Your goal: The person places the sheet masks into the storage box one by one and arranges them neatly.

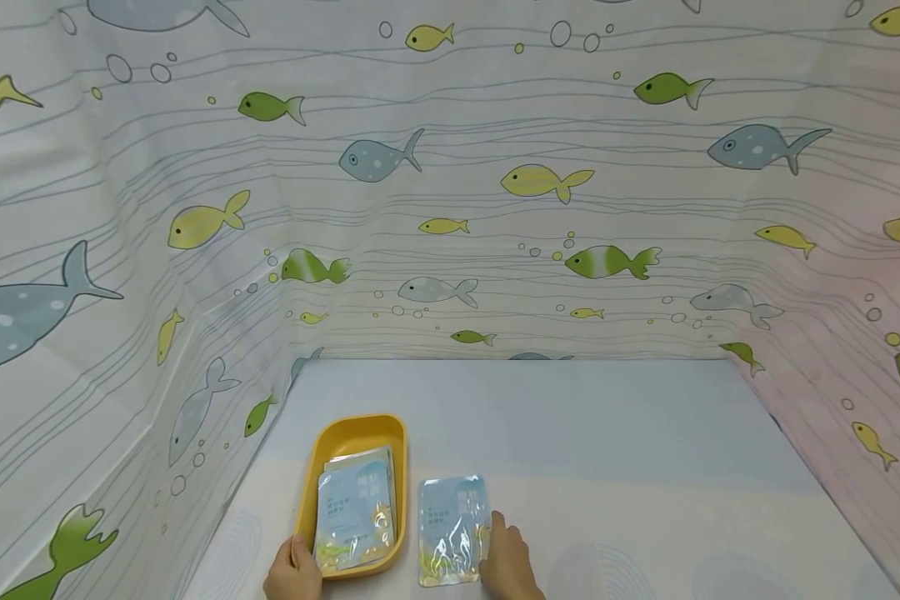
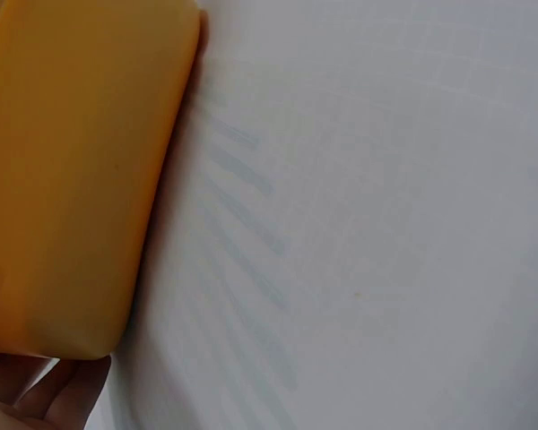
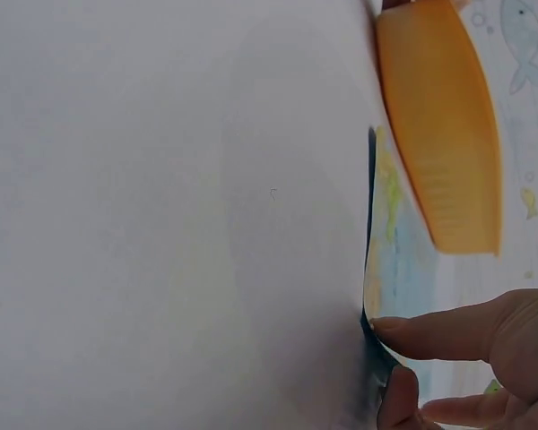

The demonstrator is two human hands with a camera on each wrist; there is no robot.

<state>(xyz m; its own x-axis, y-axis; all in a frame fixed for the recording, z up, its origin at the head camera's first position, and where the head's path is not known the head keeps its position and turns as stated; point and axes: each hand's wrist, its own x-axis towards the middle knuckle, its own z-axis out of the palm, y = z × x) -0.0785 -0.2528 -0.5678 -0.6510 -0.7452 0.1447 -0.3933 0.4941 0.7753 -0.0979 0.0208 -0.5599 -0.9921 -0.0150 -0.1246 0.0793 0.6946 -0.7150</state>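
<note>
A yellow tray (image 1: pixel 402 467) holds a small stack of pale blue sachets (image 1: pixel 354 508). At its near left corner my left hand (image 1: pixel 294 573) grips the rim, thumb on top; in the left wrist view the fingers (image 2: pixel 79 394) show under the tray's end. To the tray's right, a single glossy blue sachet (image 1: pixel 442 525) lies on the table. My right hand (image 1: pixel 508 560) pinches its right edge. The right wrist view shows the thumb (image 3: pixel 430 333) on the sachet's face and that edge bent up slightly, with a fingertip at its side.
The pale table (image 1: pixel 570 417) carries faint printed patterns near the front. Fish-printed curtains (image 1: pixel 532 267) enclose it at the back and both sides. The tray stands close to the left curtain.
</note>
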